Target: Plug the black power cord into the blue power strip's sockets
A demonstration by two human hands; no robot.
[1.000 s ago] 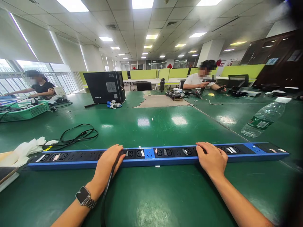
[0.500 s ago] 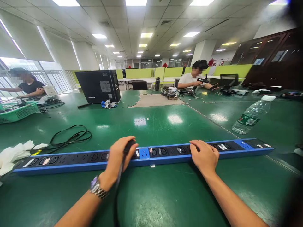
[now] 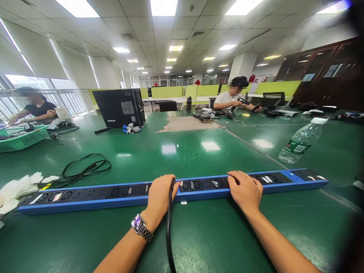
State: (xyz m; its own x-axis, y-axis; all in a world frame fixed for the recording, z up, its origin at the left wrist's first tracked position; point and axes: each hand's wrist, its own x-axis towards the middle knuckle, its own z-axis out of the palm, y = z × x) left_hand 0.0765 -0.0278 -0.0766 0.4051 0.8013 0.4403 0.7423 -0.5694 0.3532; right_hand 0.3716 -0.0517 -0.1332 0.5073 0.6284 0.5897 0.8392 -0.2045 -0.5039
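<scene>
A long blue-and-black power strip (image 3: 102, 193) lies across the table in front of me. My left hand (image 3: 162, 195) is closed around a black plug at its blue socket section; the fingers mostly hide the plug, so whether its pins are in the socket I cannot tell. From that hand a thick black power cord (image 3: 168, 231) hangs toward me. Right of the middle, my right hand (image 3: 245, 189) grips the strip, thumb and fingers curled over its top and far edge. Between the hands several black sockets show.
A water bottle (image 3: 300, 142) stands behind the strip's right end. Left lie a coiled black cable (image 3: 85, 167) and white tissue (image 3: 19, 191). Farther back are a black computer case (image 3: 118, 108), a green basket (image 3: 25, 139), gloves (image 3: 131, 129) and two people seated at the table.
My left hand has moved right and down with the plug, from left of the blue socket section onto it. The right hand stays on the strip. The view has tilted slightly up.
</scene>
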